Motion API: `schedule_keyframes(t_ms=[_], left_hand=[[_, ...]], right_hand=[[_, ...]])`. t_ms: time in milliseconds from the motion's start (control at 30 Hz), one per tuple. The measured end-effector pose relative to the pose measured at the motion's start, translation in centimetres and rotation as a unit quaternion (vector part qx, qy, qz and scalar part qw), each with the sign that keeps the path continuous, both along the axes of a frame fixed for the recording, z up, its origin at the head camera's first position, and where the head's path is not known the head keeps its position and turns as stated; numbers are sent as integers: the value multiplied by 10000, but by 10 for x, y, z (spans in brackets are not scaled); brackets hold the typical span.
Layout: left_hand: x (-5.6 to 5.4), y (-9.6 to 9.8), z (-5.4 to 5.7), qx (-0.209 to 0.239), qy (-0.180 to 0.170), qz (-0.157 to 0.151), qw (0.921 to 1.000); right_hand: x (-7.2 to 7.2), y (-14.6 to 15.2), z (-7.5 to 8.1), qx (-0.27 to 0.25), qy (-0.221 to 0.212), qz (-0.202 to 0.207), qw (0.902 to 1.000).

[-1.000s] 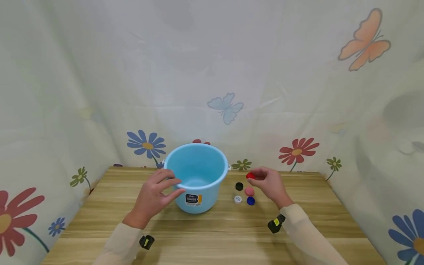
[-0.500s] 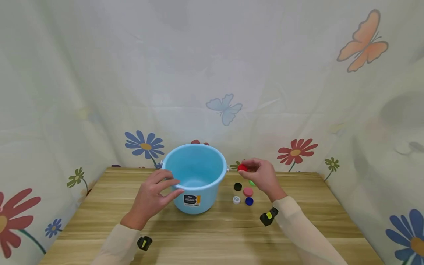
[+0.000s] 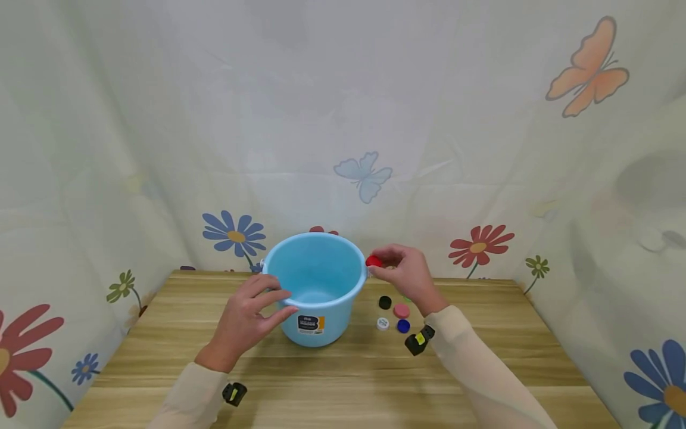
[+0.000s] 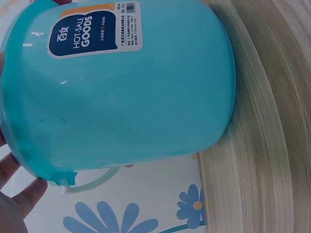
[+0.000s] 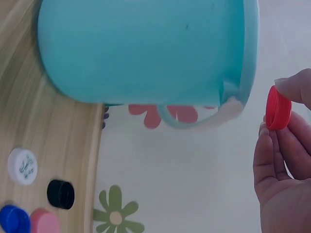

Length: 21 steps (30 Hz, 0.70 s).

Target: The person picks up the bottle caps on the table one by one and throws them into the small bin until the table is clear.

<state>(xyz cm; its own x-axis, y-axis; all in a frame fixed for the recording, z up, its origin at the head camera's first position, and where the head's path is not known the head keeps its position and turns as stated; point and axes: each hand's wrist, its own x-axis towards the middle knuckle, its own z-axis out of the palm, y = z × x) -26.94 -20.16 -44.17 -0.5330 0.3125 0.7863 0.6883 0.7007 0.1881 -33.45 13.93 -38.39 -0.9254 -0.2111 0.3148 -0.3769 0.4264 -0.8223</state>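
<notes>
A light blue plastic bucket (image 3: pixel 337 319) stands upright on the wooden table. My left hand (image 3: pixel 248 316) holds its near-left rim, fingers over the edge and thumb against the outside; in the left wrist view some fingertips (image 4: pixel 33 193) show at the rim. Beside the bucket's right rim, my right hand (image 3: pixel 407 275) pinches a red bottle cap (image 5: pixel 278 108) between thumb and fingers, its hollow side turned toward the bucket. Below that hand lie a black cap (image 3: pixel 384 302), a pink cap (image 3: pixel 401 310), a white cap (image 3: pixel 383 324) and a blue cap (image 3: pixel 403 326). A green cap is almost wholly hidden behind the hand.
The wooden table (image 3: pixel 332 393) ends at the back against a curtain (image 3: pixel 300 119) printed with flowers and butterflies, which also hangs at both sides. In the right wrist view the bucket's handle (image 5: pixel 187 124) hangs down behind it.
My right hand has lifted the red cap off the table and carried it left to the bucket's right rim. A green cap came into sight beneath. My left hand has stayed on the rim.
</notes>
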Motion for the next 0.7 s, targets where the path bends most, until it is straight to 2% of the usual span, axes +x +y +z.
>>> schedule_keyframes(t_ms=[367,700], left_hand=[[0,0,0,-25,-3,11,10000],[0,0,-1,15,50,-1,10000]], right_hand=[[0,-21,10,-158,-38,282,9995],[-7,-31,7,-371,-84,452,9983]])
